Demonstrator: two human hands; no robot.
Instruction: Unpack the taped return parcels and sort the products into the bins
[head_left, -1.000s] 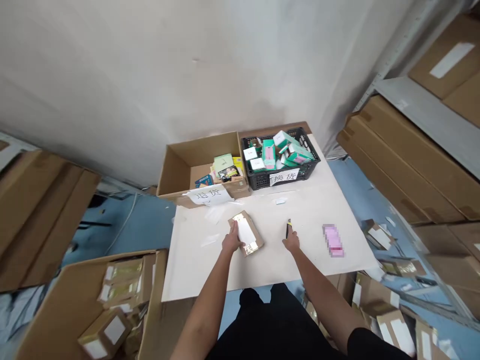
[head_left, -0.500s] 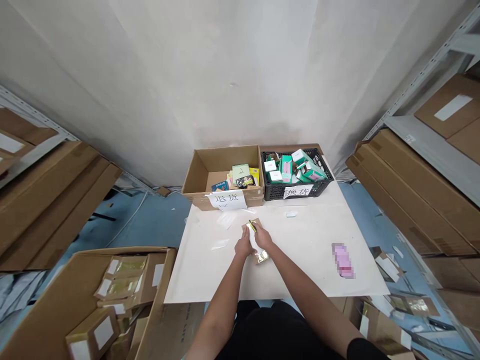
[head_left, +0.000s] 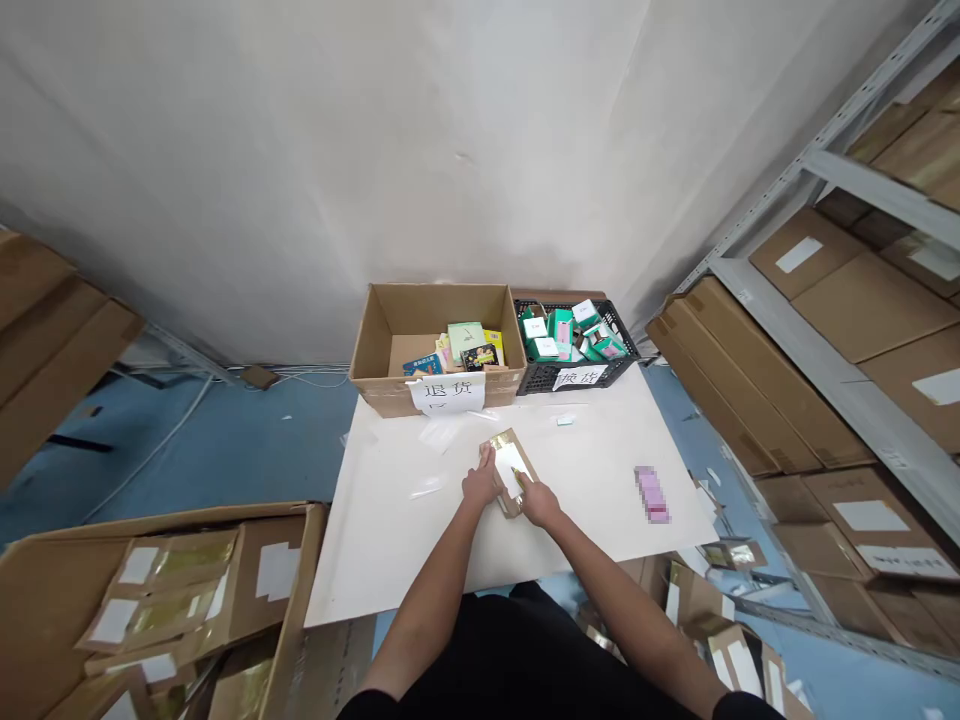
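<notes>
The right hand (head_left: 540,502) is closed around a cutter (head_left: 519,474), its yellow end pointing forward and slightly left over the parcel (head_left: 510,462). The left hand (head_left: 481,482) touches the parcel's left edge, fingers extended forward; whether they grip it or only press, I cannot tell. The parcel lies flat on the desk (head_left: 581,475) between the two hands, just ahead of the right and against the left, its long side slanting from far left to near right. A white label (head_left: 507,463) covers much of its top, with shiny tape at the ends.

Both forearms reach forward from the body and converge on the parcel, the right slanting across more steeply to the left.

Near the left hand lies a strip of clear film (head_left: 427,487). Beyond the parcel, along the desk's far edge, stand an open carton (head_left: 394,398) with books (head_left: 466,342) and, beside it, a black basket (head_left: 534,378) of green-and-white boxes (head_left: 560,328). A blurred pink item (head_left: 652,494) rests well to the right of the hands.
</notes>
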